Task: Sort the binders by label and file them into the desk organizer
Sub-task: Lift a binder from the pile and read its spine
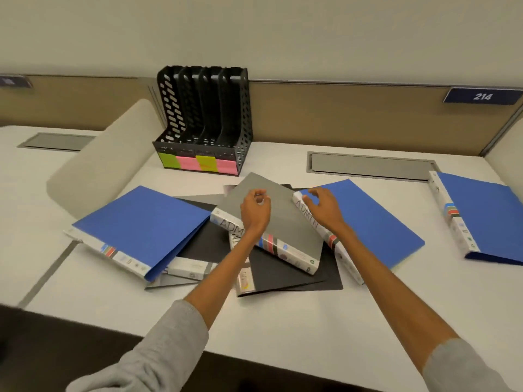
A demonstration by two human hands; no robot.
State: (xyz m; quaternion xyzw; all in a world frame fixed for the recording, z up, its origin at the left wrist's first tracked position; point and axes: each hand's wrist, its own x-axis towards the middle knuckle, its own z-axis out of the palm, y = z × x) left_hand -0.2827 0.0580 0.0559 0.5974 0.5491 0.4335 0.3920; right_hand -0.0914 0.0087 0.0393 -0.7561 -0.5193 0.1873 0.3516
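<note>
A black desk organizer (203,117) with several slots and green and pink sticky labels stands at the back of the white desk (283,321). Binders lie in a loose pile in the middle: a grey binder (285,222) with "ADM…" on its spine on top, black binders (283,271) under it, a blue binder (144,224) at the left, a blue binder (368,219) marked "ADMIN" at the right. Another blue binder (481,216) lies apart at the far right. My left hand (254,210) hovers over the grey binder, fingers curled, holding nothing. My right hand (322,205) is spread at the right blue binder's spine corner.
A beige padded divider (104,162) juts onto the desk left of the organizer. Two grey cable hatches (368,165) are set in the desktop. A tan partition with a "214" plate (481,96) runs along the back. The desk's front edge is near my elbows.
</note>
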